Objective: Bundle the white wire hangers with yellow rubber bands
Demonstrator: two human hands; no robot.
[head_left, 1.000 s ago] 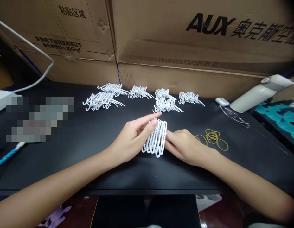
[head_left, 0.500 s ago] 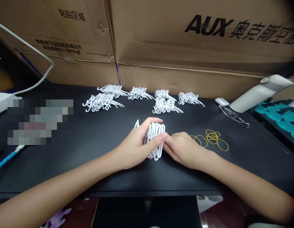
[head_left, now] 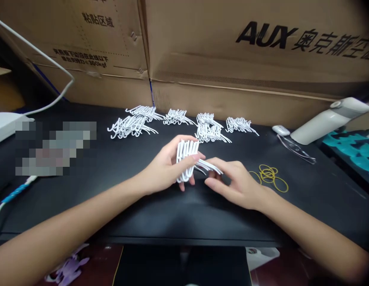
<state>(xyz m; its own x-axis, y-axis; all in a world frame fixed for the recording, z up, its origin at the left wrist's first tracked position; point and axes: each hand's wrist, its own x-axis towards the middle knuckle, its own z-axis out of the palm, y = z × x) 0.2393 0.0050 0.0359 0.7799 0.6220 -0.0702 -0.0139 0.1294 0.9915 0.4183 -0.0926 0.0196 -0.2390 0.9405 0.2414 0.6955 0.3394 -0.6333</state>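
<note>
A bundle of white hooks (head_left: 187, 159) is gripped in my left hand (head_left: 166, 165), thumb across the front and fingers behind. The bundle's long thin ends stick out to the right. Beside those ends is my right hand (head_left: 236, 182), its thumb and fingers apart, the fingertips close to the ends; whether they touch cannot be made out. More bunches of white hooks lie behind on the black table, among them a left bunch (head_left: 132, 126), a middle bunch (head_left: 208, 132) and a right bunch (head_left: 240, 124). Yellow rubber bands (head_left: 268, 174) lie right of my right hand.
Cardboard boxes (head_left: 247, 67) stand along the table's back edge. A pale bottle (head_left: 324, 121) lies at the right near a small white object (head_left: 280, 130) and a teal patterned thing (head_left: 348, 151). At the left are a blurred-out object (head_left: 57, 151), a white cable and a white box (head_left: 7, 125).
My left hand has raised the bundle slightly up and left, turning it so its long ends show. My right hand has opened and moved a little away from it.
</note>
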